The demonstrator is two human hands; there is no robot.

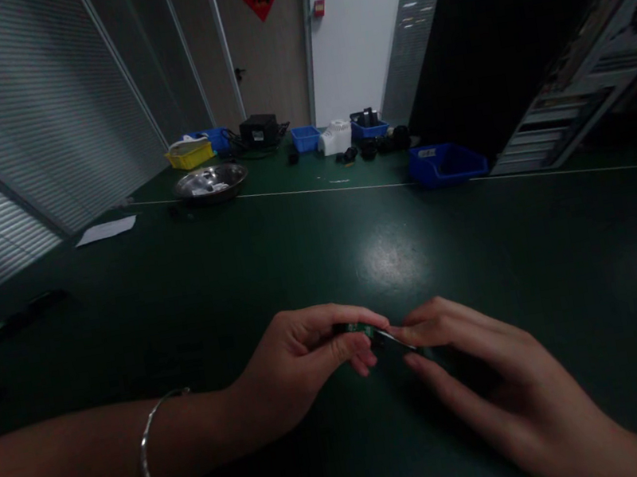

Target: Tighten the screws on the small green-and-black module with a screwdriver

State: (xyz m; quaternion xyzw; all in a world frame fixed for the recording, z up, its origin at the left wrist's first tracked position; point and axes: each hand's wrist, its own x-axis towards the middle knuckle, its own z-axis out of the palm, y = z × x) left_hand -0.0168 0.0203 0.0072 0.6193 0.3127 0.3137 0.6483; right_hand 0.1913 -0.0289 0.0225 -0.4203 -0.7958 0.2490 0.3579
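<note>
My left hand (307, 361) pinches a small green circuit board (361, 332) between thumb and fingers, just above the dark green table (322, 262). A silver bangle sits on that wrist. My right hand (469, 351) meets it from the right, its thumb and forefinger closed on a thin metallic end (398, 337) sticking out of the board. Most of the small part is hidden by my fingers.
A steel bowl (211, 181) stands at the far left, a sheet of paper (106, 230) beside it. Blue bins (445, 164), a yellow bin (190, 155) and black devices (258, 129) line the back. An open computer case (588, 75) leans at the right. A dark object (25, 315) lies left.
</note>
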